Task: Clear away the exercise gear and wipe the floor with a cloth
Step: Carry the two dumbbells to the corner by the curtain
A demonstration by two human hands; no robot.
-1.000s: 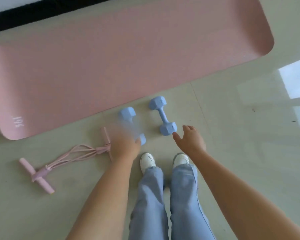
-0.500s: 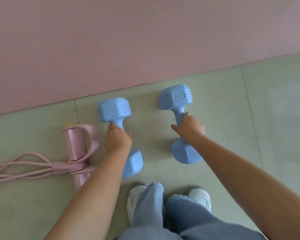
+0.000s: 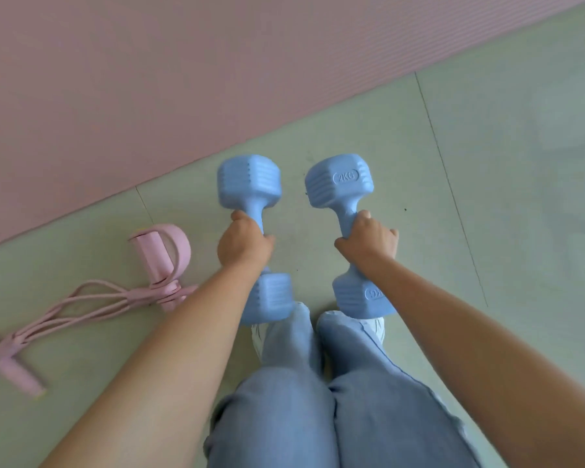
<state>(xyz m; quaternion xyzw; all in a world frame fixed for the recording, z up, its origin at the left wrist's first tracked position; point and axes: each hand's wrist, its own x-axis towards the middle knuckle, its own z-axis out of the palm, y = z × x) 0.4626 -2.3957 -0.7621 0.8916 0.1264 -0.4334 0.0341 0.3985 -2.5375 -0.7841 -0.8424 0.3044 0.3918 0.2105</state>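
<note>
Left grip (image 3: 244,244) closed around left dumbbell (image 3: 250,184), right grip (image 3: 368,239) closed around right dumbbell (image 3: 338,180), both held above floor (image 3: 487,197). Pink pull rope (image 3: 159,261) beside pink mat (image 3: 149,79).

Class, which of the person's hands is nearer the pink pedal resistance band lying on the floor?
Left. The left hand sits just beside the pedal resistance band; the right hand is farther away.

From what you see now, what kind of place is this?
Probably a home workout corner: a pink exercise mat on a tiled floor, two blue dumbbells in hand, and a pink pedal resistance band.
</note>
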